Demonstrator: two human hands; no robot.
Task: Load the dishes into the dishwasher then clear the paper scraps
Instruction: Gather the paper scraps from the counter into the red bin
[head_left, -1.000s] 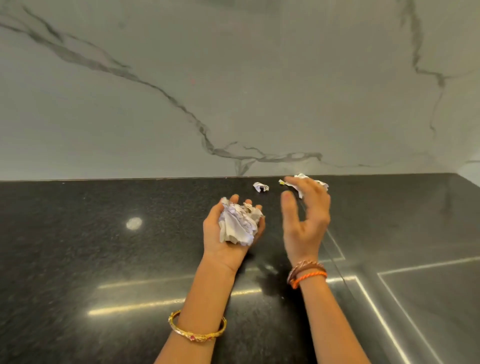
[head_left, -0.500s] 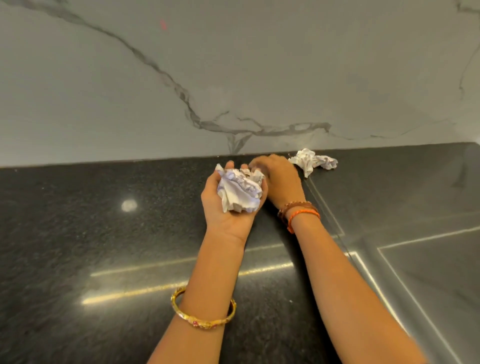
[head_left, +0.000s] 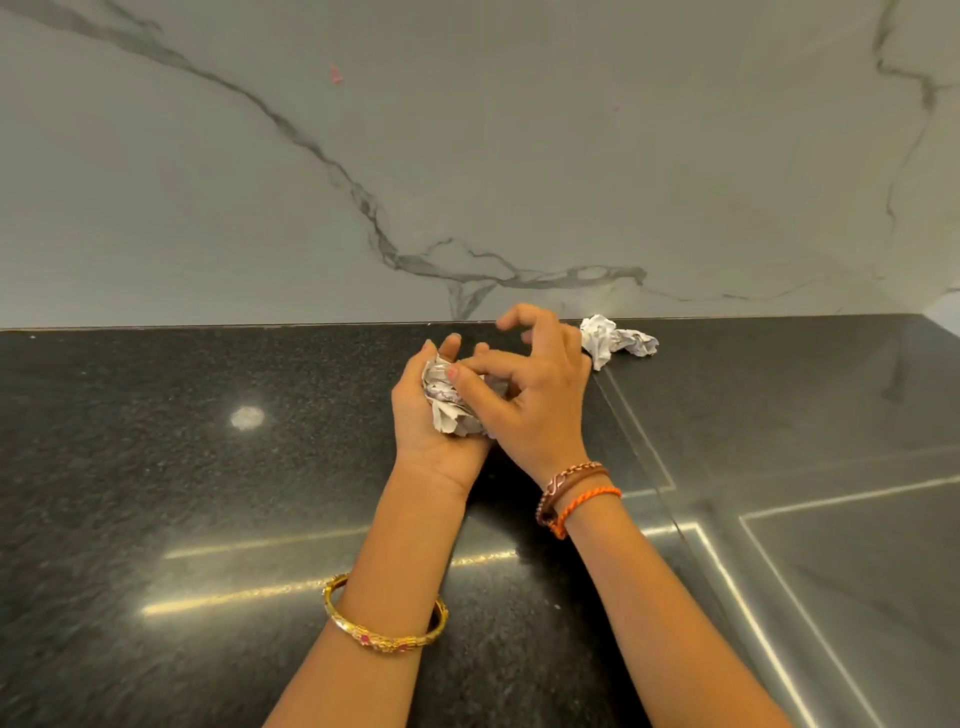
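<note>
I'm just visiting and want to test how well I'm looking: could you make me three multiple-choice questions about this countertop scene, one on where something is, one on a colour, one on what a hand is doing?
1. Where does the loose crumpled paper scrap lie?
A. On the black countertop by the wall, beyond the right hand
B. On the floor
C. Beside the gold bangle

2. What colour is the cord bracelet on the right wrist?
A. Green
B. Orange
C. Blue

3. What is the left hand doing?
A. Lying flat on the counter
B. Pointing at the wall
C. Cupping a wad of crumpled paper

Answers:
1. A: the crumpled paper scrap rests on the black countertop at the marble wall, past the right hand.
2. B: the cord bracelet is plainly orange.
3. C: the left hand holds the wad of crumpled paper in its palm, fingers curled round it.
</note>
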